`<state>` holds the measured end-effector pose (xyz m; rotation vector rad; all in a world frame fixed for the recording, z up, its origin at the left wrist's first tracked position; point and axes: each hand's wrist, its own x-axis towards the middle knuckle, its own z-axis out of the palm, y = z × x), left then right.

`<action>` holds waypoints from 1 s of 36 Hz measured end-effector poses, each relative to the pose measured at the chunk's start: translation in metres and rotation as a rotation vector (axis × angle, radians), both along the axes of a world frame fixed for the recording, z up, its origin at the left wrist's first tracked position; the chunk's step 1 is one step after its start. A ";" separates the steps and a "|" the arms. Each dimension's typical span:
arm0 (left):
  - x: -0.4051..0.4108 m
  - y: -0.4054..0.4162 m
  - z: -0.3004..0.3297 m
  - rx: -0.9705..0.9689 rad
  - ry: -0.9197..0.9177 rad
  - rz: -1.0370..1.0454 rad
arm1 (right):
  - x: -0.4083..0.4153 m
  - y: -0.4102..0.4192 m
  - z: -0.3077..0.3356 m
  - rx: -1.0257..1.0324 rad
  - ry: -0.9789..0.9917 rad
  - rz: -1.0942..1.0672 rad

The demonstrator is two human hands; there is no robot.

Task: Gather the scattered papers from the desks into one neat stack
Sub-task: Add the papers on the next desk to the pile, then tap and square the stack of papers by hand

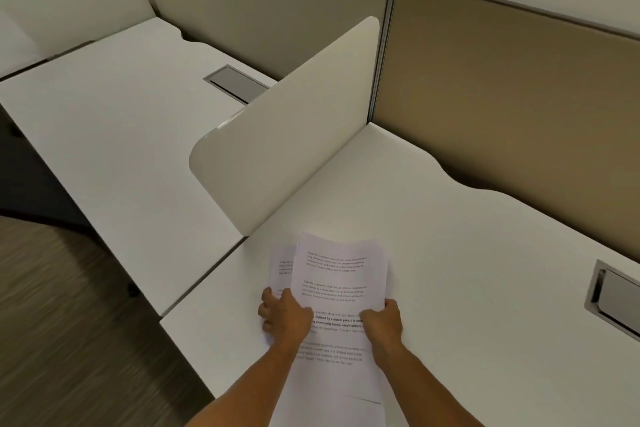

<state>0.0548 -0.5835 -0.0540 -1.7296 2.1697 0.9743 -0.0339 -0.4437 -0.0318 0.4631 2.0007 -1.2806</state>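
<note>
I see left hand (284,314) fingers (265,312) curled shut on left edge of papers (337,291), thumb on top. Right hand (382,321) fingers pinched closed on right edge. Sheets fanned, one poking out left, lifted over near part of white counter (467,253). Divider (294,121) just beyond, second counter (114,121) left, grommet (614,298) right.
</note>
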 end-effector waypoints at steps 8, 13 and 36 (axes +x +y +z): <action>0.004 -0.005 0.002 -0.012 0.010 -0.015 | 0.001 0.003 -0.002 -0.067 -0.033 -0.036; 0.006 -0.012 0.007 0.004 -0.036 -0.076 | -0.003 0.007 -0.006 -0.145 -0.097 -0.033; 0.038 -0.023 0.013 0.624 0.624 0.215 | 0.005 0.035 0.005 -0.304 -0.173 -0.085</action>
